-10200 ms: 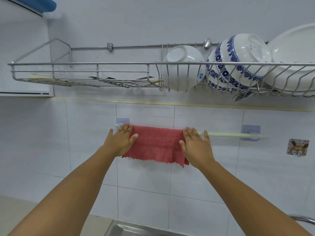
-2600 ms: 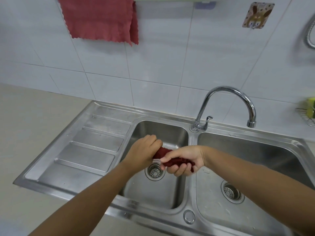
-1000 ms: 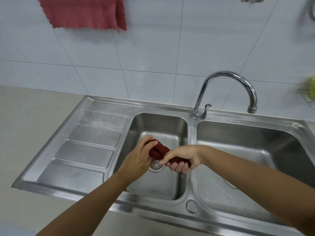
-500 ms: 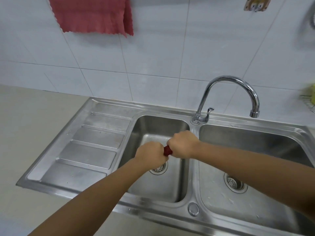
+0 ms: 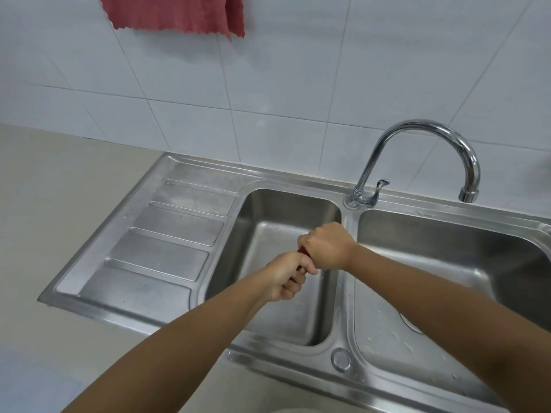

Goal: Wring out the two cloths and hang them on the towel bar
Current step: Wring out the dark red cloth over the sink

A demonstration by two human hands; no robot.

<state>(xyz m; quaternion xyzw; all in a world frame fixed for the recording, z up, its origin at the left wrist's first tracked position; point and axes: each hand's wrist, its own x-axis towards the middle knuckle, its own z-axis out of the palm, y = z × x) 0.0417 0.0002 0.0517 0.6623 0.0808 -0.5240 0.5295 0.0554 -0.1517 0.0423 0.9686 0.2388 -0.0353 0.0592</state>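
Cloths were the matter in hand, and the scene ran from big to small like this. Filling the lower frame from about eight o'clock round to four o'clock sat the double sink (image 5: 346, 186), its ribbed drainboard (image 5: 167, 239) at nine o'clock and the curved tap (image 5: 417, 144) at two o'clock. Up at twelve o'clock one red cloth (image 5: 179, 13) hung flat against the tiled wall (image 5: 298, 70), its top edge out of frame, so the bar itself could not be seen. Over the left basin, near the centre, the left hand (image 5: 286, 278) and the right hand (image 5: 326, 245) were both curled tight round the second cloth (image 5: 303, 251), fists nearly touching, with only a sliver of dark red showing between them.

Judging by that, one cloth was done and the step in hand was wringing the second above the basin. The next move would likely call for loosening the grip, shaking the twisted roll open, then lifting it toward one o'clock to spread beside the hung one.
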